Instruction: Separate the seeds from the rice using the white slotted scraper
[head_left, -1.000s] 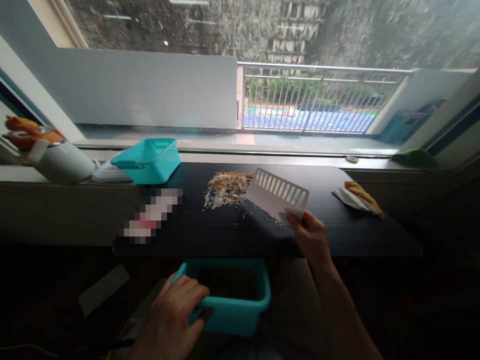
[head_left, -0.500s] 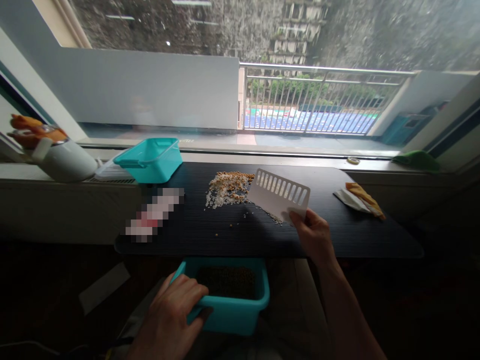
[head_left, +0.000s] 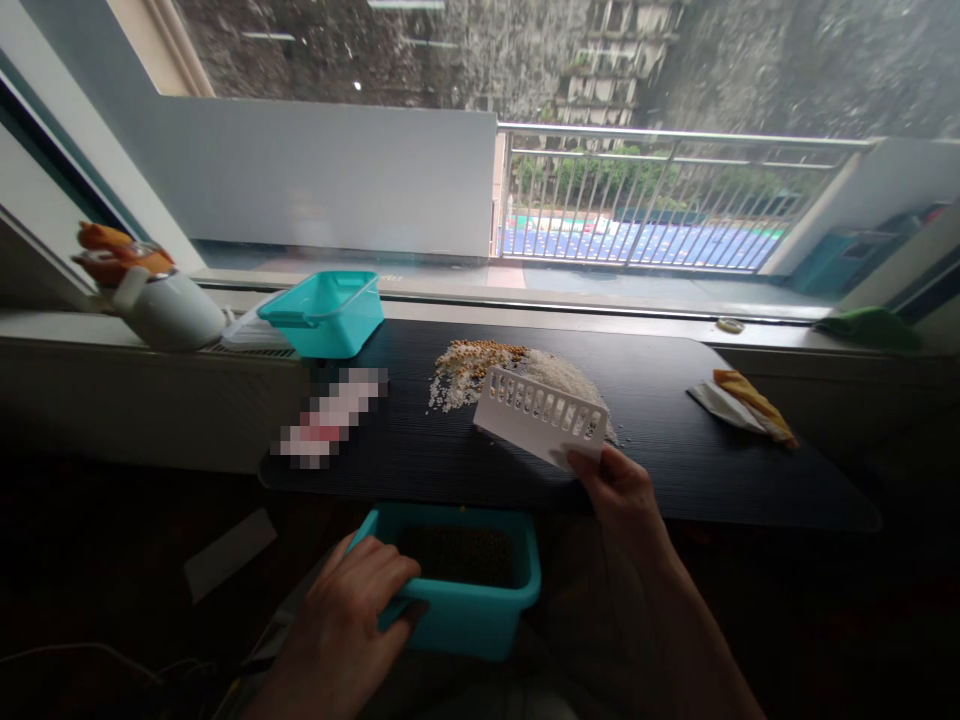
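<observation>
My right hand [head_left: 622,490] pinches the lower right corner of a white slotted scraper [head_left: 532,430], tilted over the black table. Behind and beside the scraper spread white rice-like grains [head_left: 574,385], mixed on the left with yellow-brown beans [head_left: 480,355]. My left hand [head_left: 367,590] grips the left rim of a teal plastic bin [head_left: 480,605] just below the table's front edge. Dark contents, in shadow, cover the bin's bottom; some look like beans. A single bean lies at the table edge above the bin.
The black table [head_left: 405,455] stands against the window sill. A second teal bin [head_left: 337,320] sits at its back left, near a pixelated pinkish item [head_left: 334,420]. A grey-white pot [head_left: 176,310] stands on the left sill. A yellow-and-white packet [head_left: 746,410] lies on the right.
The scraper has moved left and toward me, uncovering the white grains behind it. The loose beans near the front have moved to the table edge or gone. My left hand stays on the bin.
</observation>
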